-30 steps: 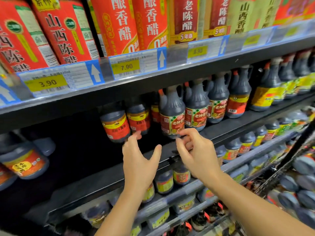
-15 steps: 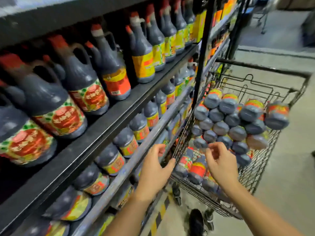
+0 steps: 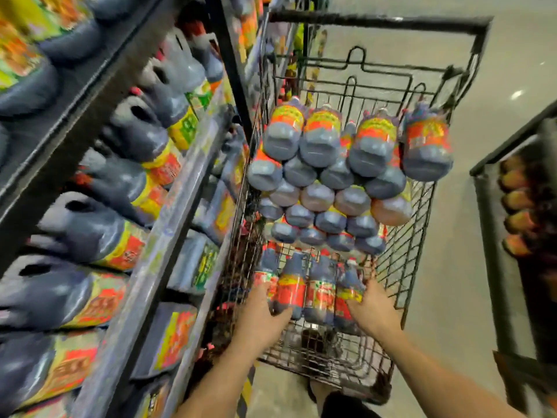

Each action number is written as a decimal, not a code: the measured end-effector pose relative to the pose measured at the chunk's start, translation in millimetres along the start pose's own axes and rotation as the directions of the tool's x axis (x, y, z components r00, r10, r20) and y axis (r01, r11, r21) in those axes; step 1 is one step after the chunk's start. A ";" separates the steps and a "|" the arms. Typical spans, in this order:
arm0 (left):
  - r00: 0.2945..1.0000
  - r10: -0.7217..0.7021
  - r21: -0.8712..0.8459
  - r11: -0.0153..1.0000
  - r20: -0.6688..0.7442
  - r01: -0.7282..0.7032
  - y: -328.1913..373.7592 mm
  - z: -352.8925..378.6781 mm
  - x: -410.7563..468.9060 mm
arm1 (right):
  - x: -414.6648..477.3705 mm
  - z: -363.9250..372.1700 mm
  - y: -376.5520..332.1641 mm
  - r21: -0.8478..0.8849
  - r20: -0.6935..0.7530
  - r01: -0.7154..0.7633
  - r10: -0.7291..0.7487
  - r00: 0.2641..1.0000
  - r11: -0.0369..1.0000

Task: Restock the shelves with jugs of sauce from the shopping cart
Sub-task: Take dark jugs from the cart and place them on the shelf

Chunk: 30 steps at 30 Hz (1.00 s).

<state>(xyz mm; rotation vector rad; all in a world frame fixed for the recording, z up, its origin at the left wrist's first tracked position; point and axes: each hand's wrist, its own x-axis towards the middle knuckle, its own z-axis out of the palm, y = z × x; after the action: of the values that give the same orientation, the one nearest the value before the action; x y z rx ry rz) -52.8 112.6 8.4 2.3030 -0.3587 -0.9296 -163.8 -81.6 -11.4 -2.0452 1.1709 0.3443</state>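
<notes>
Much left to move, judging by the load. Found the cart (image 3: 376, 22) standing just beside the shelves (image 3: 170, 224) and carrying a tall stack of jugs (image 3: 325, 188), laid on their sides with bases toward the camera, several layers high. Counted four more in a near row (image 3: 321, 292) in front of that stack, necks pointing away from the person. Found none lifted clear of the wire and none on the way to a shelf. Recorded the tiers in view as largely filled with shelved jugs (image 3: 90, 230); could not make out a gap for new stock, owing to blur and angle. Put progress at part way at most, with nearly a full cartload yet to go up.

Found the left hand (image 3: 259, 315) at the left end of the near row, thumb spread away from the fingers and lying across the lower body of a jug. Found the right hand (image 3: 372, 309) against the outer side of the right-end jug, fingers running up along it, apparently together. Could not confirm a closed grasp by either hand, as against mere contact; too blurred.

Noted a black upright post (image 3: 232, 64) of the shelving close against the cart's left side. Noted a black-framed trolley (image 3: 491, 224) holding goods, well apart to the right across bare floor (image 3: 452, 297). Judged the cart's wire side and the shelf lips the likely snags between cart and shelf. Judged the stack liable to shift on removal of lower jugs.
</notes>
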 end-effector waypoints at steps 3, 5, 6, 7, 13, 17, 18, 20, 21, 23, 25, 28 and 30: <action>0.993 -0.091 0.068 0.994 0.075 0.086 -5.7 20.0 38.9 | 37.1 21.5 15.7 -0.058 0.110 -0.126 0.132 0.985 0.990; 0.979 -0.150 0.099 0.986 0.140 0.137 -20.5 38.3 68.9 | 61.7 40.5 29.2 -0.053 0.168 -0.183 0.189 0.968 0.982; 0.973 -0.170 0.118 0.981 0.155 0.153 -26.9 46.6 82.7 | 73.5 50.4 36.8 -0.079 0.194 -0.195 0.207 0.959 0.978; 0.970 -0.184 0.153 0.975 0.157 0.160 -35.0 55.7 97.0 | 86.4 61.5 46.7 -0.107 0.221 -0.209 0.228 0.948 0.972; 0.960 -0.243 0.258 0.945 0.136 0.203 -35.4 88.3 163.3 | 117.1 80.1 53.1 -0.141 0.258 -0.312 0.339 0.905 0.940; 0.947 -0.295 0.295 0.923 0.131 0.247 -50.1 113.1 207.7 | 132.5 87.6 62.2 -0.114 0.246 -0.375 0.392 0.887 0.920; 0.944 -0.303 0.295 0.921 0.134 0.254 -53.5 118.9 216.5 | 134.9 90.7 64.9 -0.109 0.238 -0.386 0.401 0.884 0.916; 0.940 -0.307 0.325 0.913 0.150 0.247 -60.1 128.2 230.8 | 136.3 95.7 67.3 -0.097 0.217 -0.401 0.412 0.885 0.911; 0.933 -0.318 0.353 0.903 0.169 0.244 -61.1 131.7 236.8 | 136.6 98.5 69.2 -0.091 0.203 -0.401 0.411 0.889 0.912; 0.901 -0.381 0.445 0.857 0.207 0.260 -63.5 134.6 249.7 | 135.3 102.4 71.1 -0.071 0.192 -0.397 0.403 0.895 0.915; 0.860 -0.453 0.533 0.799 0.233 0.277 -67.1 136.7 262.6 | 134.7 104.3 73.8 -0.042 0.176 -0.396 0.397 0.901 0.917; 0.826 -0.514 0.657 0.709 0.232 0.256 -69.6 139.1 270.1 | 136.0 104.6 75.0 -0.014 0.142 -0.392 0.390 0.910 0.920; 0.833 -0.515 0.713 0.661 0.203 0.235 -66.5 142.6 268.5 | 137.9 104.6 74.8 0.000 0.124 -0.400 0.397 0.910 0.917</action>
<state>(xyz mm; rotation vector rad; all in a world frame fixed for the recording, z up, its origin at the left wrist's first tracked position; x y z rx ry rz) 40.7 -22.4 -256.0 2.9064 -0.4237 -1.7304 -137.3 -116.6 -194.8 -1.7251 1.5058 0.6391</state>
